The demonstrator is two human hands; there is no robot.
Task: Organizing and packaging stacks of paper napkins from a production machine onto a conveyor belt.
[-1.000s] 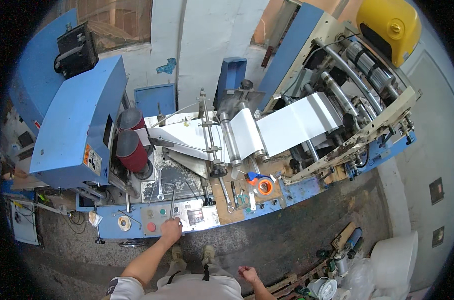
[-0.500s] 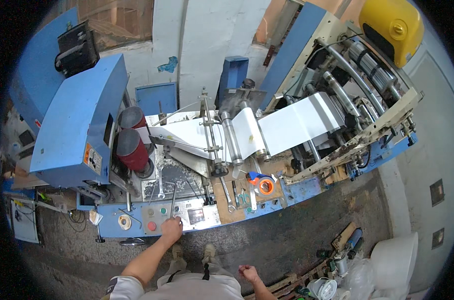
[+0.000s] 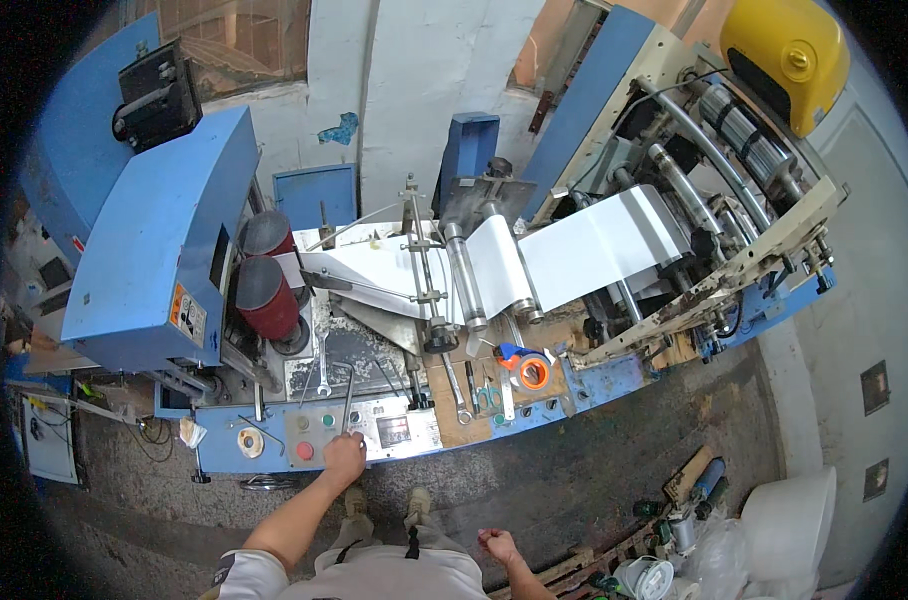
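Control panel (image 3: pixel 426 425) meets one of two hands (image 3: pixel 345 456).

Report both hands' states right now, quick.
Left hand: fingers at the control panel; grip hidden, open or closed can't be told.
Right hand: loosely curled, nothing visible in it; fully closed or not can't be told.

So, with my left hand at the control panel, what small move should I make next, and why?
Probably a slight adjustment with your left hand while watching the white web: that hand rests at the control panel, though whatever it touches is hidden; the web lies in plain view, and your right hand hangs away from the panel.
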